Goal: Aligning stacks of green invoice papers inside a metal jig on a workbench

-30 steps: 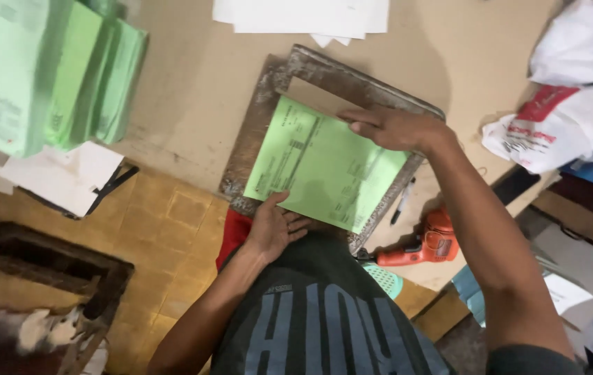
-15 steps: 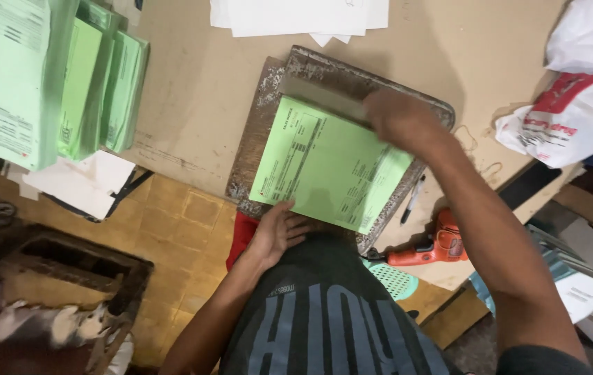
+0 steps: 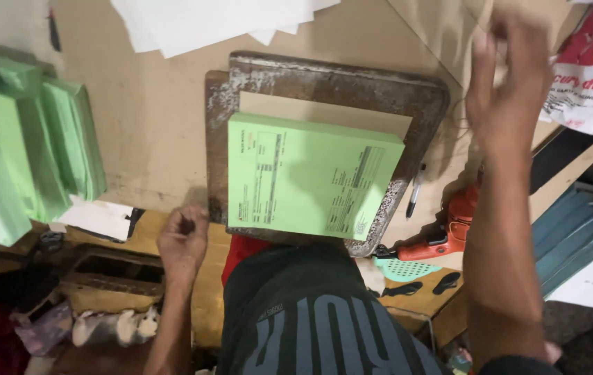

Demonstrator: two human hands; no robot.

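Note:
A stack of green printed forms (image 3: 310, 179) lies on a brown card sheet (image 3: 324, 111), which rests on a worn metal tray (image 3: 324, 80) on the bench. My left hand (image 3: 183, 243) hangs off the tray's left side by the bench edge, fingers curled loosely with nothing in them. My right hand (image 3: 508, 80) is lifted above the bench to the right of the tray, blurred, fingers spread and holding nothing. Neither hand touches the green stack.
More green form pads (image 3: 29, 156) stand at the left. White sheets (image 3: 206, 21) lie at the top edge. A pen (image 3: 415, 192) and an orange power tool (image 3: 442, 236) lie right of the tray. A white plastic bag (image 3: 591, 76) sits at the far right.
Both hands have left the green stack: the right hand lifted up and to the right, the left hand pulled back leftward off the tray. The stack now lies squared on the card.

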